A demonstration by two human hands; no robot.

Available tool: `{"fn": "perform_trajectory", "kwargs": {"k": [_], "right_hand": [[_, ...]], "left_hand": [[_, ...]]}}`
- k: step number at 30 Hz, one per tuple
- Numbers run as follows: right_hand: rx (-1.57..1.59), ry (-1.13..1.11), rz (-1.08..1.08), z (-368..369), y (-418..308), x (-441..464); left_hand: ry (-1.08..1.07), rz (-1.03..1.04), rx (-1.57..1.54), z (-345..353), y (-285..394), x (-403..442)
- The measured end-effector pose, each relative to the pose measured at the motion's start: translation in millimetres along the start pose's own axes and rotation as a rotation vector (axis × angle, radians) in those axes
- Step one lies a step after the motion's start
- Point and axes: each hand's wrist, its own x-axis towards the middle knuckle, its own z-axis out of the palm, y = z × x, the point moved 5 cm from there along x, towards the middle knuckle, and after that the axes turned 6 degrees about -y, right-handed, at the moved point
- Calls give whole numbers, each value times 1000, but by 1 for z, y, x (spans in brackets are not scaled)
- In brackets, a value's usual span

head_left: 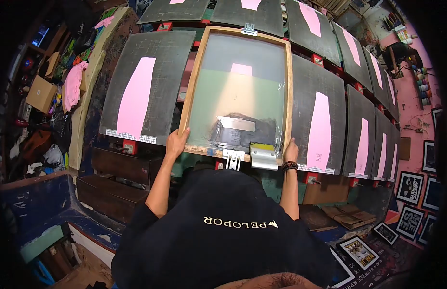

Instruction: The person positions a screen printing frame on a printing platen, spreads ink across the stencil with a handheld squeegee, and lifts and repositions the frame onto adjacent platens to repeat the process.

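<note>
Gripping wooden-framed screen (211, 96) low on both sides: closing left hand (175, 144) on left rail (195, 86), thumb uppermost; closing right hand (291, 151) on right rail (288, 96), grip partly hidden. Wearing dark beaded bracelet (289, 166) on right wrist. Holding screen just ahead of black shirt (223, 192), between dark left board (158, 48) and dark right board (324, 77); seeing pink panel (240, 79) through mesh (269, 91). Noting metal tool (264, 156) with yellow strip at lower rail (201, 151), just right of metal bracket (231, 158). Not being able to tell mesh contact with panel.
</note>
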Motion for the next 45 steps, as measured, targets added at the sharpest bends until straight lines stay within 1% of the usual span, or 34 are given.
{"fn": "perform_trajectory", "kwargs": {"k": [3, 7, 10, 12, 16, 18, 21, 23, 25, 29, 31, 34, 36, 37, 39, 43, 45], "right_hand": [[-12, -15, -35, 1, 2, -2], [44, 2, -15, 9, 23, 8], [36, -12, -18, 9, 15, -1], [81, -44, 17, 11, 15, -4], [73, -40, 52, 13, 15, -6], [110, -20, 20, 16, 17, -6], [98, -41, 47, 17, 20, -7], [122, -14, 40, 20, 16, -12], [39, -2, -9, 15, -2, -22], [-88, -18, 8, 24, 9, -11], [-56, 88, -105, 30, 10, -13], [-63, 57, -50, 31, 4, -19], [-46, 66, -41, 32, 7, -17], [-37, 83, -59, 31, 10, -17], [-53, 76, -45, 30, 10, -21], [-87, 88, -32, 26, -1, -31], [-88, 104, -33, 26, -2, -31]], "left_hand": [[3, -1, 21, -2, -1, 1], [-2, -8, 20, -6, -3, -1], [-10, -13, 40, -9, -3, -2], [-3, 4, 42, -11, -1, -3], [4, 11, 35, -15, 0, -3], [0, 12, 41, -15, -4, 1], [-2, -1, 41, -16, -8, 3], [0, 0, 56, -16, -9, 5], [-9, -7, 77, -13, -10, 7], [77, 14, 229, -13, -5, 6], [126, 26, 221, -10, -6, 3], [81, -28, 266, -6, -14, 3], [160, 148, 392, -5, -8, 2], [146, 138, 403, -2, -9, 1], [120, 71, 203, 2, -18, 1], [80, -20, 119, 5, -22, -3], [80, -11, 129, 5, -23, -2]]}}
